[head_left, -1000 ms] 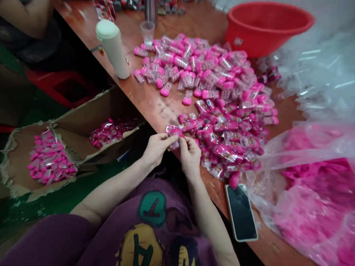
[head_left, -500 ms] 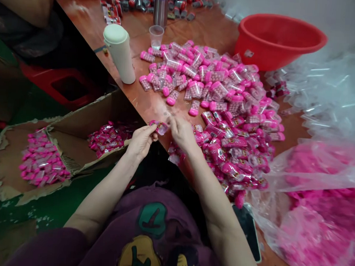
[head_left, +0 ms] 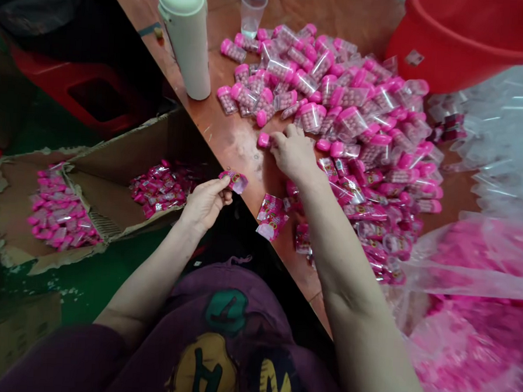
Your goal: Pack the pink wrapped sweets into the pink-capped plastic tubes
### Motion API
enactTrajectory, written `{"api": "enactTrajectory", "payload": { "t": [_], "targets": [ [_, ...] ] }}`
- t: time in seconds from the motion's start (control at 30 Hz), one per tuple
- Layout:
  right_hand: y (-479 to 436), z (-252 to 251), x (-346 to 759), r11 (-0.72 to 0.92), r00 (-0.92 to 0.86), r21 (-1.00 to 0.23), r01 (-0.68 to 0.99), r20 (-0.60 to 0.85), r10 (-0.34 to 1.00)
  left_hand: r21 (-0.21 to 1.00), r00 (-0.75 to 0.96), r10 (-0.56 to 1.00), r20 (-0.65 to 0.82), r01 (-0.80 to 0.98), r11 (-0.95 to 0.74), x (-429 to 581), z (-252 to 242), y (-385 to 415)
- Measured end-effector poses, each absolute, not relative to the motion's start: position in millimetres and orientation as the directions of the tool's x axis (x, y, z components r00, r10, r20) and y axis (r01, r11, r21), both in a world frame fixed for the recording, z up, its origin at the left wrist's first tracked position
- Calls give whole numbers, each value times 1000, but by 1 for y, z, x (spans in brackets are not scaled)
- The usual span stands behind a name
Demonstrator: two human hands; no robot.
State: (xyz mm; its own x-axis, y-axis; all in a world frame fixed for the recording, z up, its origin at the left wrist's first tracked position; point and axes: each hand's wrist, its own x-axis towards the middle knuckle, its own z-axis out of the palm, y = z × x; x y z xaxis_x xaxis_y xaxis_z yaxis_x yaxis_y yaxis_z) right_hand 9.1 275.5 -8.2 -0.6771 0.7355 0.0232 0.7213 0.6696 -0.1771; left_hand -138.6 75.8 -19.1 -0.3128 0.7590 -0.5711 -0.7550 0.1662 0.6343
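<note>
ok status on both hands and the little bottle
Left hand pinches a pink wrapper. Right hand at a pink-capped bottle, grip unclear. Nothing seen in the way.

Pale lidded flask (head_left: 188, 46) stood upright on tabletop (head_left: 240, 142), close by near edge. Clear plastic cup (head_left: 252, 13) set farther in from same edge. Red basin (head_left: 453, 60) placed toward far side of tabletop, partly cut off by view; small label (head_left: 415, 58) stuck to outer wall. Below near edge, red stool (head_left: 52, 85) seen; green floor (head_left: 124, 259) strewn with white scraps (head_left: 69, 294).
</note>
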Motion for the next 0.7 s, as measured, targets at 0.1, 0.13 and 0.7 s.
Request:
{"api": "enactTrajectory", "payload": {
  "t": [0.1,0.13,0.7],
  "targets": [
    [265,-9,15,649,-667,-230,725,-1,745,604,-301,749,-591,-780,163,-131,-14,75],
    [261,-9,15,629,-656,-264,731,-14,755,596,-299,745,-597,-787,162,-129,-12,74],
    [68,6,103,-55,-198,-992,111,-76,977,495,-124,789,-601,-834,246,-80,2,54]
  ]
}}
